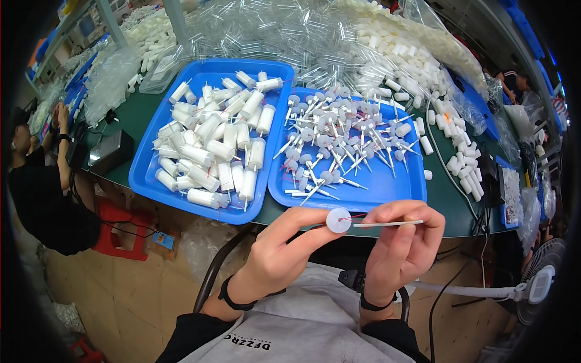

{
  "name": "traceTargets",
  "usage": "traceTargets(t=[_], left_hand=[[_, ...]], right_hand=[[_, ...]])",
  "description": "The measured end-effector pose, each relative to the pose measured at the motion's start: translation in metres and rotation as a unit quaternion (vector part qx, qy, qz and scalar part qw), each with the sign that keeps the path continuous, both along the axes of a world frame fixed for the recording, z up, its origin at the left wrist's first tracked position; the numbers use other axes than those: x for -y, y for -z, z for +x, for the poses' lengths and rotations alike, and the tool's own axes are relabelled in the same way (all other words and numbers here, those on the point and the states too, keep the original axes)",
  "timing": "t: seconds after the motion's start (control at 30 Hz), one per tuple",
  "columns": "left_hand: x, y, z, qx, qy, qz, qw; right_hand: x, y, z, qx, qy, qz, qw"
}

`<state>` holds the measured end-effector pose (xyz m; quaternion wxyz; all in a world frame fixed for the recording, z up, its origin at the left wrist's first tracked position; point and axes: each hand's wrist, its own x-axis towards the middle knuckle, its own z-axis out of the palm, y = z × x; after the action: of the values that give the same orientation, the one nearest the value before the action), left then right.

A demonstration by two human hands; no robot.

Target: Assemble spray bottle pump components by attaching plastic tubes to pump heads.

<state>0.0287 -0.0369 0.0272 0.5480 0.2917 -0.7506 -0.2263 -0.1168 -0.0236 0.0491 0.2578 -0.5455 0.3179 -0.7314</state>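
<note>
My left hand (279,245) and right hand (402,239) stand a little apart in front of the trays, close to the table's near edge. The thumb and forefinger of my left hand pinch a pale, round disc (338,221) by its edge, its flat face turned up toward me. My right hand's fingers and thumb grip a thin white stick (390,224), held nearly level, its left end at the disc's right side; I can't tell whether the two are joined. A red wire (357,216) runs from the disc's middle toward my right fingers. I wear a black wristband (237,296) on the left and a dark watch (351,279) on the right.

Beyond my hands, the right blue tray (381,187) holds a heap of similar disc-and-stick pieces (327,142). Beside it, the left blue tray (279,104) is piled with white cylinders (209,127). Both rest on a green table (445,199). Clear tubes (260,36) spread behind them, and loose white pieces (465,169) lie to the right. Far left, a person in black (51,199) sits near a red stool (121,230); a fan (538,284) stands low at my right.
</note>
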Motion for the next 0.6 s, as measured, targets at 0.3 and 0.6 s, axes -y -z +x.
traceTargets(t=[0.3, 0.6], left_hand=[[0.004, 0.009, -0.002, -0.025, 0.003, -0.031, 0.999], [-0.002, 0.008, -0.006, -0.043, -0.037, 0.01, 0.998]], right_hand=[[0.002, 0.002, 0.001, -0.041, -0.023, -0.029, 0.998], [0.0, 0.002, -0.004, -0.082, -0.046, -0.033, 0.995]])
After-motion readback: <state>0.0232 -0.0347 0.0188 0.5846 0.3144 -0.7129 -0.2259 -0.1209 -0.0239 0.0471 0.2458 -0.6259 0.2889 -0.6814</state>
